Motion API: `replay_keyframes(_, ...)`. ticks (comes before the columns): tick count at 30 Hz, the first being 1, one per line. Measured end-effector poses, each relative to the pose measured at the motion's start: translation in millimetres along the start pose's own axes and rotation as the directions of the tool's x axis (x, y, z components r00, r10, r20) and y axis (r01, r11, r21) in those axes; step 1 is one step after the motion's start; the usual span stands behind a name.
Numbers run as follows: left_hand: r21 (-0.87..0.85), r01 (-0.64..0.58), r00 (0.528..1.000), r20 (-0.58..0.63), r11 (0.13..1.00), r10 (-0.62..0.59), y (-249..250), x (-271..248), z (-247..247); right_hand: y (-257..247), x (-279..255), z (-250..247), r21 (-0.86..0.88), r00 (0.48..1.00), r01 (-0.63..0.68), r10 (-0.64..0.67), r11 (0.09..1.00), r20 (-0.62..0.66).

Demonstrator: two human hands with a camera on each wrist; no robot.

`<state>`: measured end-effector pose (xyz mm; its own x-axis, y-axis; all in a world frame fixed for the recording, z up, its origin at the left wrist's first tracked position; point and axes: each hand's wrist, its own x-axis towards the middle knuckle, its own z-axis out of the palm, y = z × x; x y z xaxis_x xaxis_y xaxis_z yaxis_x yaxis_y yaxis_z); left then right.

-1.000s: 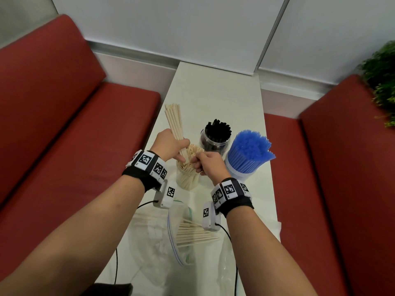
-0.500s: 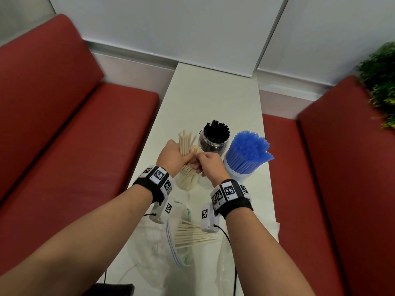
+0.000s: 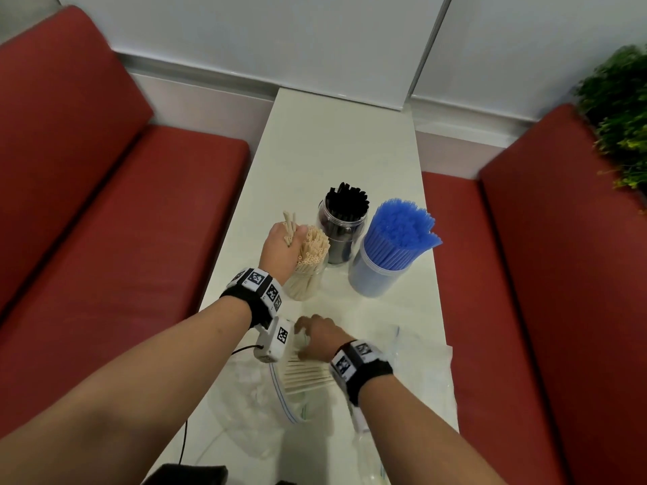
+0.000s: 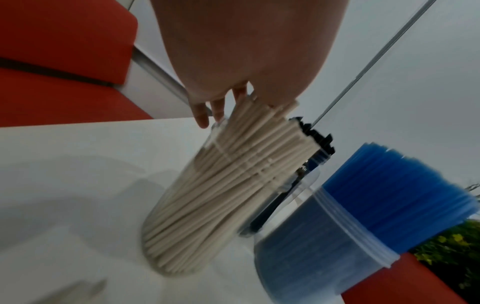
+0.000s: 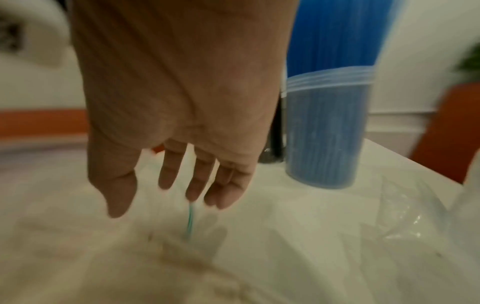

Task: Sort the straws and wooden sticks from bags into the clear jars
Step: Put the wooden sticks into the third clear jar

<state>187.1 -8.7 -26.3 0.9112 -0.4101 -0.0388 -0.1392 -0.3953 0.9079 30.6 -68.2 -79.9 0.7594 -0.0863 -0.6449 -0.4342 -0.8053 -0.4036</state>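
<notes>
My left hand (image 3: 280,248) grips a small bunch of beige sticks (image 3: 289,225) at the mouth of the clear jar (image 3: 304,281) packed with the same beige sticks (image 4: 207,195). The fingers (image 4: 217,108) hang down the jar's far side. My right hand (image 3: 317,336) hovers open, fingers spread (image 5: 200,181), just above a clear zip bag (image 3: 282,392). That bag still holds a row of beige sticks (image 3: 304,374). Behind stand a jar of black straws (image 3: 341,225) and a jar of blue straws (image 3: 381,271).
All of it sits on a narrow white table (image 3: 336,152) between two red benches (image 3: 122,222). More crumpled clear plastic (image 3: 416,365) lies at the near right of the table. A green plant (image 3: 619,110) stands at the far right.
My right hand left the beige jar and dropped back to the zip bag, now open. My left hand has pushed its bunch of sticks lower into the jar.
</notes>
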Motion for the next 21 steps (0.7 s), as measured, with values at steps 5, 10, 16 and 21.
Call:
replay_keyframes(5, -0.158, 0.007, 0.997, 0.077, 0.987, 0.005, -7.2, -2.6, 3.5, 7.6, 3.0, 45.4, -0.373, 0.997, 0.064, -0.076, 0.926, -0.019)
replay_keyframes(10, -0.136, -0.305, 0.952, -0.021, 0.943, 0.305, 7.7, -4.6, -2.5, 7.8, 2.7, 55.6, -0.328, 0.999, 0.015, -0.026, 0.945, -0.027)
replay_keyframes(16, 0.568, -0.396, 0.913, 0.326, 0.722, 0.245, 2.3, -2.4, 6.5, 5.4, 4.3, 58.5, -0.350, 1.000, -0.030, 0.026, 0.936, -0.016)
replay_keyframes(21, 0.620, -0.397, 0.904, 0.392, 0.677, 0.170, 1.0, 1.1, 5.8, -0.6, 4.0, 49.9, -0.381, 0.997, -0.066, 0.081, 0.922, 0.021)
